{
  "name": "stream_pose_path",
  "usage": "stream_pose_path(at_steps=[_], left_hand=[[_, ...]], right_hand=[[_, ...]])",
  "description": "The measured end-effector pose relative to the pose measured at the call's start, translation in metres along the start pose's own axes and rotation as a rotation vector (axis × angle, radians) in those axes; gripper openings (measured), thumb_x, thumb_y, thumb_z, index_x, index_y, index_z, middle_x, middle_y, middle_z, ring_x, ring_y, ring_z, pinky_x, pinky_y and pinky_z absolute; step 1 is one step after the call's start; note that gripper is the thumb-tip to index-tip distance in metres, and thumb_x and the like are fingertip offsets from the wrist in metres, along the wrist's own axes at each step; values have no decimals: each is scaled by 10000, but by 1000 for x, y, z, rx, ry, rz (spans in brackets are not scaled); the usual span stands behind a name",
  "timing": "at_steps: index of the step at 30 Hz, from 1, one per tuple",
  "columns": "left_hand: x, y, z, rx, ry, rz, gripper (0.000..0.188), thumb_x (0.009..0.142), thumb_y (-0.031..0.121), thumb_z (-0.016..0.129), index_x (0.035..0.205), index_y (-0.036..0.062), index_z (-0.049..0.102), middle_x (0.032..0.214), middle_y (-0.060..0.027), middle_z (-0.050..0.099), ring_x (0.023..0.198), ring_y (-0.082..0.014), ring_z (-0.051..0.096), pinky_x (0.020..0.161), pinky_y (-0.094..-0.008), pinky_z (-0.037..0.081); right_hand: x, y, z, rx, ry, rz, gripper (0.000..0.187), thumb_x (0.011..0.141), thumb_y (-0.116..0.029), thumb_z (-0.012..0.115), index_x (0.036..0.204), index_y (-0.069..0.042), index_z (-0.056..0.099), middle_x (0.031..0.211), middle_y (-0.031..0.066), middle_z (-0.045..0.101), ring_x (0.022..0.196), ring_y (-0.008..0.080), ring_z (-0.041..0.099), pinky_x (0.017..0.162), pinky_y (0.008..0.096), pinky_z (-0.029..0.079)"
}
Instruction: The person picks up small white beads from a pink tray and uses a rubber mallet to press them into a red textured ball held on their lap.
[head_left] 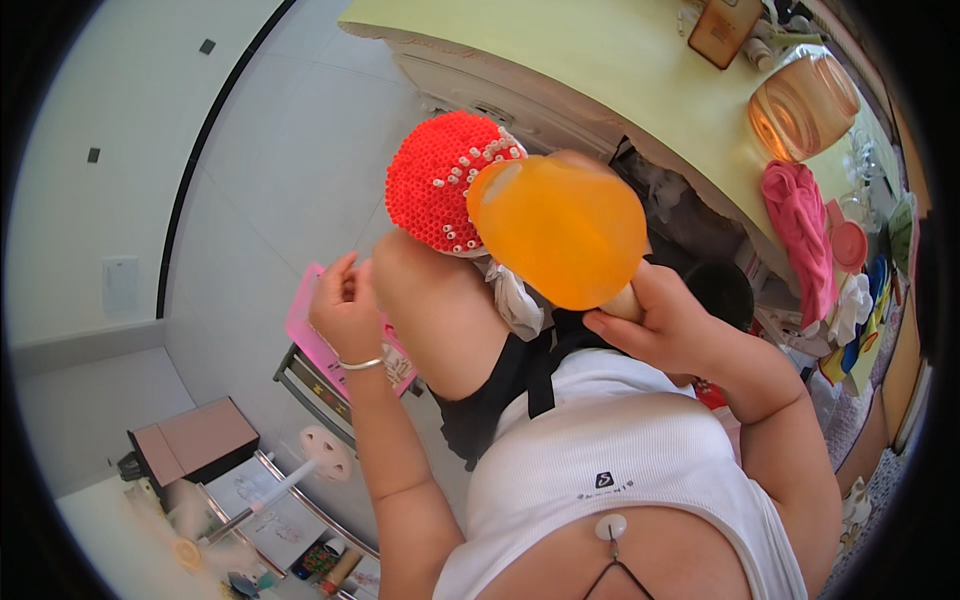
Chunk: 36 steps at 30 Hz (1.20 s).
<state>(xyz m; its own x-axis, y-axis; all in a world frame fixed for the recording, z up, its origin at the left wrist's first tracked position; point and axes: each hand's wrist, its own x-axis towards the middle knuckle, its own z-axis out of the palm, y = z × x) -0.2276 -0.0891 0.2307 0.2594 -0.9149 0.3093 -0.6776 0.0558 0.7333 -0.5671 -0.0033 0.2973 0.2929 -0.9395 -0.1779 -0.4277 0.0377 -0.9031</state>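
Note:
My right hand (652, 308) grips the narrow pale end of a glossy, translucent orange rounded thing (562, 232), with the thumb lying along it. Behind it, by my raised knee, is a red beaded dome (440, 180) patterned with white beads; the orange thing covers part of its right side. Below the dome some crumpled white material (515, 302) hangs down. My left hand (343, 305), with a silver bangle on its wrist, is beside the knee over a pink tray (303, 300). Its fingers are curled and slightly blurred, and anything in them is hidden. Small pale pieces (400, 368) lie in the tray.
The tray is on a grey metal-framed stand (310, 390). A pale yellow tabletop (560, 50) at upper right bears a phone (725, 30), an amber jar (805, 105) and a pink cloth (800, 235). At lower left are a pinkish box (195, 440) and a shelf unit (290, 510).

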Motion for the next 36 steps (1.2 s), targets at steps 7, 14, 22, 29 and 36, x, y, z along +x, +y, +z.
stream_pose_path(at_steps=[7,14,22,29,36], left_hand=[[-37,-240,-48,726,-617,-433,198,743,201,762,823,21,743,801,-192,703,787,-340,699,750,-401,546],[-103,-288,-15,668,-786,-659,309,650,237,842,826,0,751,832,-216,710,799,-364,704,776,-417,564],[-107,-293,-28,924,-582,-476,170,704,154,786,823,35,760,884,-168,728,818,-343,702,783,-409,563],[-57,-190,-57,582,-224,-451,246,779,79,727,1019,27,720,870,-124,714,775,-223,692,725,-338,547],[-35,21,7,-459,-133,-165,111,840,-25,705,945,10,694,854,-34,692,778,-110,626,683,-252,485]], right_hand=[[20,-23,3,70,-49,330,315,899,-193,689,1075,31,555,675,112,593,533,204,579,541,373,489],[17,-4,16,-231,-49,152,269,902,-166,677,1028,34,550,744,142,588,692,217,624,625,376,504],[13,-19,3,195,89,242,187,913,-102,665,1006,-11,531,647,0,519,480,69,514,445,234,420],[1,3,-5,304,90,334,187,913,-97,671,983,-10,521,651,-4,513,480,68,504,441,237,412],[5,18,-3,332,36,353,208,914,-79,659,1046,-4,518,669,-10,505,479,64,503,440,228,418]])
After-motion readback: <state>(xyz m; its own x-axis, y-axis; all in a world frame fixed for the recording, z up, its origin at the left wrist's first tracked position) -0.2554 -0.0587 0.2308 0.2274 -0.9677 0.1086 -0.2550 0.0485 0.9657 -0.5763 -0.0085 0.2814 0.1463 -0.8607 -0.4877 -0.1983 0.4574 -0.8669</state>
